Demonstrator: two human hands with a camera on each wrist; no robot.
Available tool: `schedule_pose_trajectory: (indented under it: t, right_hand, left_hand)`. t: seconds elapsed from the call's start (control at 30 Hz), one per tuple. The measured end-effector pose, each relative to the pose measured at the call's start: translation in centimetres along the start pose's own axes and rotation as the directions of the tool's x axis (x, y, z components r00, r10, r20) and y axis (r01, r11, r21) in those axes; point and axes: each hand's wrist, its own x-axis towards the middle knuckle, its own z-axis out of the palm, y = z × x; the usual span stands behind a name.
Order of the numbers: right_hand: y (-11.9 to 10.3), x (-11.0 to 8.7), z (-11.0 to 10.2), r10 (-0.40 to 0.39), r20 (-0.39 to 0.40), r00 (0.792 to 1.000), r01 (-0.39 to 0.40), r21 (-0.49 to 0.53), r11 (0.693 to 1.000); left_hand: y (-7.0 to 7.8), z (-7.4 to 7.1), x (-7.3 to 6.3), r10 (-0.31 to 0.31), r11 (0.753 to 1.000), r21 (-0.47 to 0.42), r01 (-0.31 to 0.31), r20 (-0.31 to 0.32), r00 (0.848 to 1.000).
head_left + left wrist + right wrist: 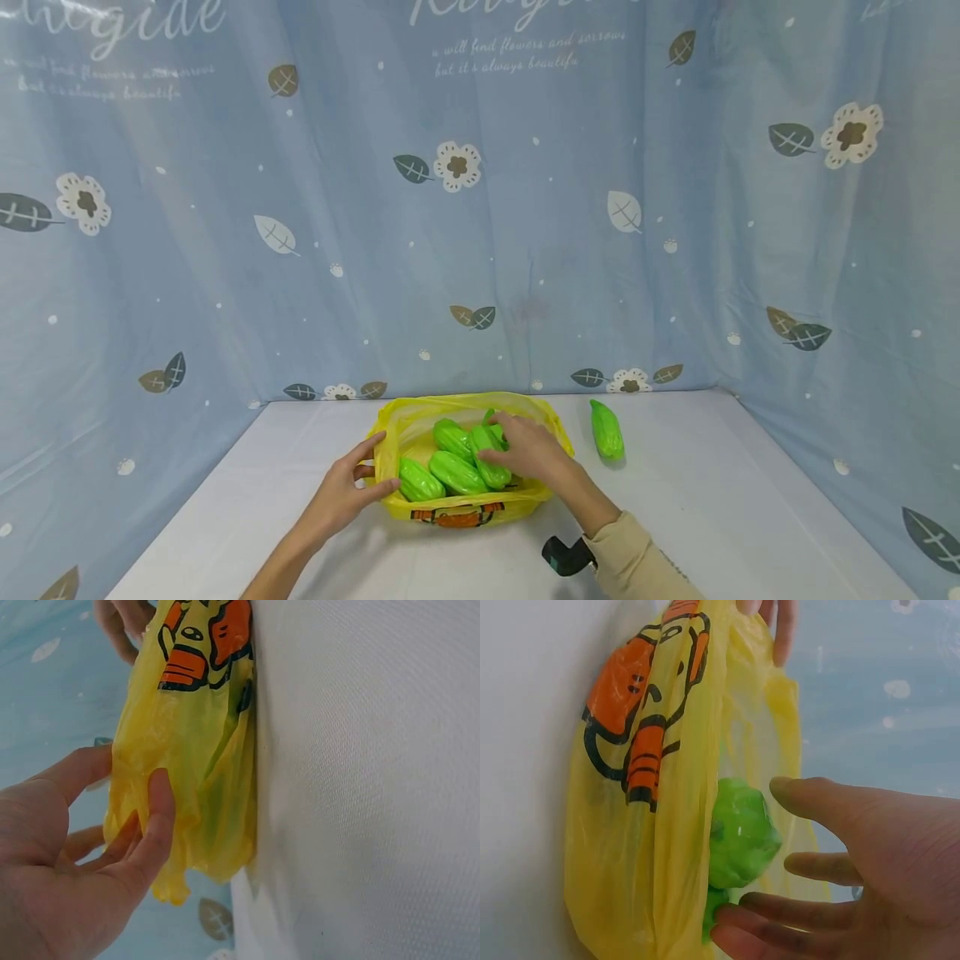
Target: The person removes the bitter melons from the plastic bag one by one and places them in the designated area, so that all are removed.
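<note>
A yellow plastic bag [517, 508] with an orange cartoon print lies mouth-up on the table. Inside it are several bright green ridged gourds [458, 473] with a glossy surface. My left hand [337, 493] holds the bag's left rim, the thumb on one side and fingers on the other. Reaching into the mouth from the right, my right hand [531, 450] is at the rightmost gourd [487, 458]. In the right wrist view its fingers are spread around the end of a gourd [742, 832], with a gap at the thumb. Another green gourd [607, 431] lies outside, right of the bag.
White cloth covers the table [720, 500]. A blue curtain [525, 250] with leaf and flower prints hangs behind and along both sides. A black device [566, 556] sits by the right sleeve [637, 554], in front of the bag.
</note>
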Motion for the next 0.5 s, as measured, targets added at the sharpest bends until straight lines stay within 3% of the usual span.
schedule_pose_trajectory:
  t: [0.5]
  right_hand:
    - [-0.24, 0.01, 0.68, -0.012, 0.016, 1.000, 0.012, 0.022, 1.000]
  left_hand:
    - [-0.15, -0.05, -0.05, -0.005, 1.000, 0.018, 0.005, 0.006, 1.000]
